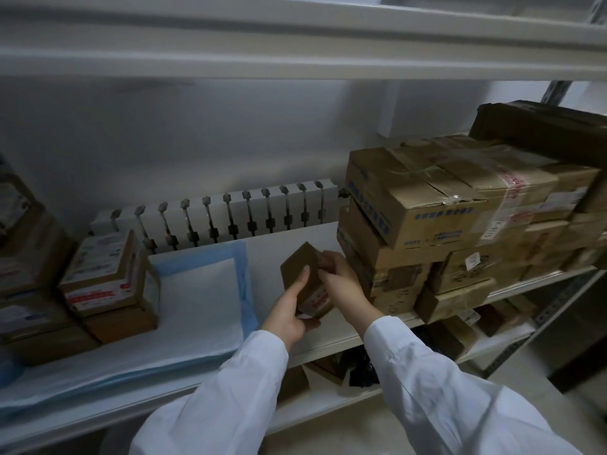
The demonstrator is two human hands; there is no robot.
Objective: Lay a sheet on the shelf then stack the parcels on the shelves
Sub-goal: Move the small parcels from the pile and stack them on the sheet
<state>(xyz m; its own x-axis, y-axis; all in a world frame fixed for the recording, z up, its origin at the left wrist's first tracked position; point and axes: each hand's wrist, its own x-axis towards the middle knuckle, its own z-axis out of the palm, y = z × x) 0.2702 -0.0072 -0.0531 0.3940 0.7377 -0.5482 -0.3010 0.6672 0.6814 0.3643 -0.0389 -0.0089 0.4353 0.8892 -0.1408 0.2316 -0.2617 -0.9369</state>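
A small brown cardboard parcel (302, 274) with a red-and-white label is tilted above the bare white shelf (272, 244), just right of the sheet. My left hand (289, 310) grips its near left side, thumb along the front face. My right hand (341, 284) holds its right side, fingers curled over the top corner. A white sheet with a blue border (200, 290) lies flat on the left part of the shelf. Two stacked labelled parcels (108, 280) stand on the sheet's left end.
A large pile of brown cartons (443, 224) fills the shelf's right half, close to my right hand. More boxes (23, 257) stand at the far left. A white radiator (213, 215) runs behind the shelf. A lower shelf (460, 330) holds more parcels. Another shelf board (295, 64) hangs overhead.
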